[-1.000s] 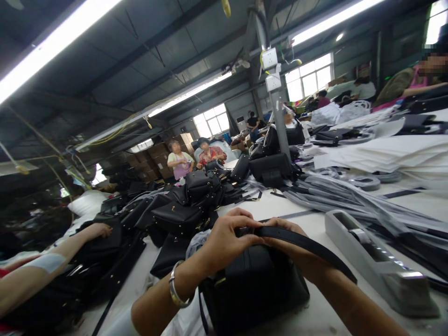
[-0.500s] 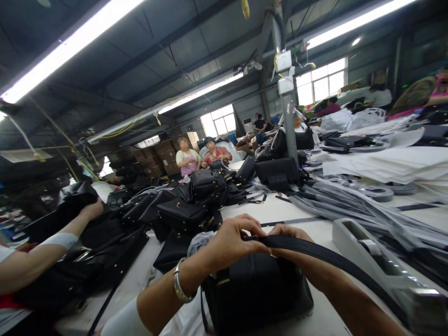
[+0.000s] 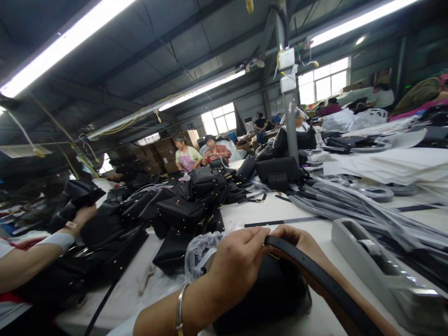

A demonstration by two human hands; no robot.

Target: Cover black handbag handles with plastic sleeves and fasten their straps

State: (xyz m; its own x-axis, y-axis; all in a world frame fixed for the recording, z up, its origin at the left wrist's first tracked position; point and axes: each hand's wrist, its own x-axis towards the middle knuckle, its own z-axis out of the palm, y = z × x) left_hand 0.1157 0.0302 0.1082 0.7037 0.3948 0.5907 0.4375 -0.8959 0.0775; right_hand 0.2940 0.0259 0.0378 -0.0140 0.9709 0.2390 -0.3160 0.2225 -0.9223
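Note:
A black strap (image 3: pixel 315 261) arches from between my hands down to the lower right. My left hand (image 3: pixel 238 259), with a metal bangle at its wrist, is closed on the strap's upper end. Right beside it, my right hand (image 3: pixel 297 238) pinches the same strap from behind; its fingers are partly hidden. Directly below both hands stands a black handbag (image 3: pixel 259 298), its top covered by my left hand and the strap. A bit of gold-coloured metal shows by the strap near the bag's top.
Black bags (image 3: pixel 182 210) lie piled at the left and ahead. A grey tape dispenser (image 3: pixel 378 270) stands on the right, with wrapped straps (image 3: pixel 343 210) behind it. Crumpled plastic (image 3: pixel 201 252) lies beside the bag. At far left a co-worker's hand (image 3: pixel 84 217) holds a black bag.
My left hand has turned over the strap, its back now facing me and covering more of the bag. The co-worker's hand at left has moved slightly left and down with a black bag.

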